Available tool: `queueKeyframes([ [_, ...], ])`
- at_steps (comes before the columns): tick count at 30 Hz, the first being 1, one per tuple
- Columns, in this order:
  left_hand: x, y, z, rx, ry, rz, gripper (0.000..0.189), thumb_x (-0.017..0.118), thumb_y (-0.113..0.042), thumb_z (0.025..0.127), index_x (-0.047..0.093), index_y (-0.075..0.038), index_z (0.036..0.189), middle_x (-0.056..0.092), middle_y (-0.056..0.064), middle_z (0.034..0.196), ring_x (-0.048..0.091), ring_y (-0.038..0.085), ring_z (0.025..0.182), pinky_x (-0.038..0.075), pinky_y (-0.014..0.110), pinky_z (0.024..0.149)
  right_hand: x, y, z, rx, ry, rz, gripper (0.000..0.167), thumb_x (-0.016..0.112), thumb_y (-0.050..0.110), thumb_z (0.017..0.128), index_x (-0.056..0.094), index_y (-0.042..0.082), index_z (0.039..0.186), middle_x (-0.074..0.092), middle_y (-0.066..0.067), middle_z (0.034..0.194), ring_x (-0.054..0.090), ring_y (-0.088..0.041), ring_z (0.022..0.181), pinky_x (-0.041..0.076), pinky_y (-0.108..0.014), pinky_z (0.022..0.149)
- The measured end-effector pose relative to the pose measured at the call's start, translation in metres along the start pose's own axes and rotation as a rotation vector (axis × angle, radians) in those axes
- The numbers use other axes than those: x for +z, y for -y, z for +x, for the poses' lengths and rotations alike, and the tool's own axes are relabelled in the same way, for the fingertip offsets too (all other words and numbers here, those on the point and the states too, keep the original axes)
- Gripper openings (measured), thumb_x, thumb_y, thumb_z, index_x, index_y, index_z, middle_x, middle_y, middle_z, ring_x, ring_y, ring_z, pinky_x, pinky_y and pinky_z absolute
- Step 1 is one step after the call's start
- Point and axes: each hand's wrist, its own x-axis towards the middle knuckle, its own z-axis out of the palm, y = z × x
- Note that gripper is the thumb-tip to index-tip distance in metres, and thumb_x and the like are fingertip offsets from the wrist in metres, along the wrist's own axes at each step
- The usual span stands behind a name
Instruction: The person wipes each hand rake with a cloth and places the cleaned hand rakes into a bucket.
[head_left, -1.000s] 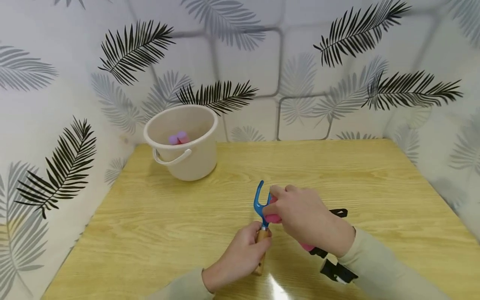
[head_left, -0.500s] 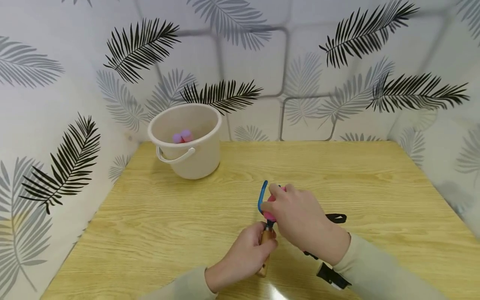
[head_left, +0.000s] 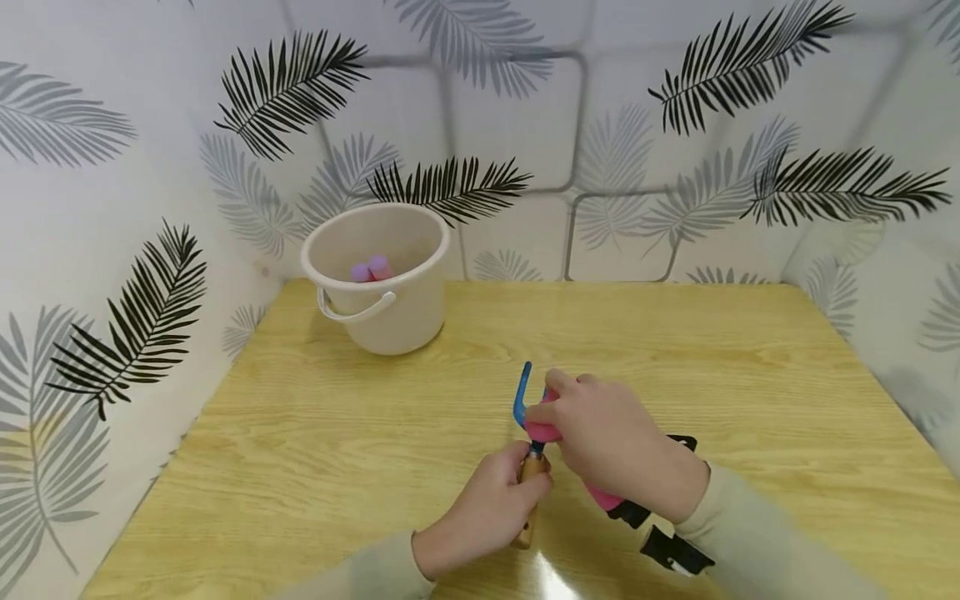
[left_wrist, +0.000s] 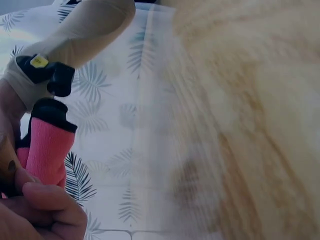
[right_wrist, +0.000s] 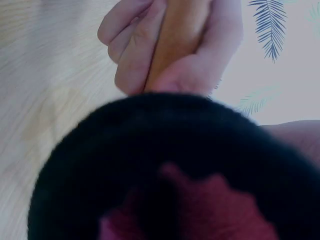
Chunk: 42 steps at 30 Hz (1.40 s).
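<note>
In the head view my left hand [head_left: 483, 504] grips the wooden handle [head_left: 534, 468] of a small garden hand fork, its blue prongs [head_left: 521, 398] pointing away over the table. My right hand [head_left: 611, 437] holds a pink glove [head_left: 543, 430] bunched against the blue metal just above the handle and covers part of the prongs. The glove's black cuff hangs below the right wrist. From the left wrist, the pink glove [left_wrist: 47, 155] shows beyond the left fingers. The right wrist view has the black cuff [right_wrist: 125, 130] in front, its opening facing the camera, with the handle [right_wrist: 180, 35] behind it.
A cream bucket [head_left: 408, 321] with its handle hanging down stands at the back left of the wooden table [head_left: 315, 442]. Pink and purple rounded items [head_left: 379, 268] lie inside it. Leaf-patterned wall covering [head_left: 502, 125] rises behind the table and on both sides.
My right hand shifts slightly up over the fork's metal and then back, with the glove in its grasp. The left hand keeps its hold on the handle. The head view drifts slightly.
</note>
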Motion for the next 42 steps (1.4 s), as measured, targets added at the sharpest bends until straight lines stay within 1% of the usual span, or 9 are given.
queueKeyframes([
  [3,-0.001,-0.001,0.000,0.007,-0.007,0.026,0.009,0.053,-0.013,0.098,0.056,-0.004,0.098,0.047,-0.004,0.062,0.042,0.007,0.046,0.035,0.018,0.040,-0.003,-0.002,-0.003,-0.005,-0.005,0.019,0.042,0.076,-0.001,0.068,0.076,0.031,0.094,0.061,-0.002,0.091,0.057,-0.020,0.063,0.042,-0.026,0.040],
  [8,0.001,-0.003,-0.002,0.024,-0.032,0.086,0.008,0.055,-0.010,0.093,0.056,-0.004,0.099,0.050,-0.004,0.059,0.047,0.007,0.043,0.037,0.019,0.040,0.002,0.002,0.002,-0.004,-0.109,0.014,0.038,0.073,0.000,0.068,0.074,0.031,0.090,0.057,-0.001,0.086,0.050,-0.018,0.057,0.037,-0.026,0.038],
  [14,0.004,0.000,-0.002,0.039,-0.047,0.094,0.006,0.054,-0.006,0.091,0.057,-0.004,0.096,0.049,-0.005,0.055,0.048,0.007,0.039,0.037,0.019,0.042,0.009,0.006,0.008,-0.013,-0.181,-0.010,0.032,0.078,0.009,0.071,0.075,0.030,0.094,0.057,-0.003,0.088,0.049,-0.018,0.059,0.041,-0.027,0.039],
  [18,0.002,0.001,-0.001,0.039,-0.045,0.054,0.007,0.053,-0.008,0.094,0.056,-0.003,0.098,0.048,-0.004,0.059,0.047,0.007,0.042,0.037,0.019,0.042,0.009,0.004,0.006,-0.011,-0.160,0.010,0.035,0.079,0.008,0.071,0.075,0.030,0.098,0.056,-0.003,0.088,0.047,-0.016,0.059,0.040,-0.025,0.040],
  [22,0.000,-0.001,-0.002,0.021,-0.057,0.006,0.012,0.052,-0.012,0.097,0.055,-0.001,0.101,0.046,-0.003,0.066,0.044,0.008,0.050,0.038,0.019,0.044,0.006,-0.002,-0.003,0.007,-0.107,0.041,0.037,0.079,0.005,0.071,0.076,0.029,0.099,0.056,-0.002,0.085,0.045,-0.014,0.056,0.038,-0.022,0.041],
  [27,0.001,-0.001,-0.004,0.005,-0.063,-0.039,0.017,0.052,-0.013,0.098,0.055,0.003,0.103,0.044,-0.003,0.065,0.043,0.008,0.049,0.037,0.017,0.041,0.004,-0.016,-0.013,0.078,-0.038,0.029,0.035,0.082,0.006,0.073,0.077,0.028,0.101,0.059,-0.004,0.087,0.051,-0.016,0.056,0.045,-0.025,0.041],
  [31,0.002,-0.001,-0.005,0.007,-0.075,-0.034,0.020,0.053,-0.014,0.098,0.056,0.004,0.105,0.044,-0.003,0.066,0.043,0.008,0.051,0.038,0.017,0.043,0.006,-0.025,-0.015,0.128,-0.045,-0.004,0.031,0.083,0.010,0.075,0.078,0.027,0.101,0.059,-0.006,0.086,0.051,-0.018,0.054,0.047,-0.028,0.040],
  [39,0.002,0.001,-0.001,-0.016,-0.068,-0.075,0.017,0.053,-0.015,0.098,0.055,0.001,0.104,0.043,-0.005,0.061,0.043,0.008,0.042,0.036,0.018,0.038,0.007,-0.019,-0.020,0.049,-0.060,0.072,0.034,0.081,0.005,0.074,0.077,0.027,0.100,0.059,-0.003,0.087,0.050,-0.014,0.055,0.042,-0.023,0.042],
  [42,0.002,0.001,-0.002,-0.015,-0.039,-0.091,0.015,0.053,-0.015,0.099,0.056,-0.001,0.101,0.043,-0.005,0.059,0.042,0.007,0.039,0.035,0.018,0.036,0.011,-0.021,-0.019,0.083,-0.069,0.026,0.032,0.082,0.007,0.073,0.076,0.026,0.098,0.058,-0.004,0.085,0.049,-0.015,0.054,0.042,-0.024,0.040],
])
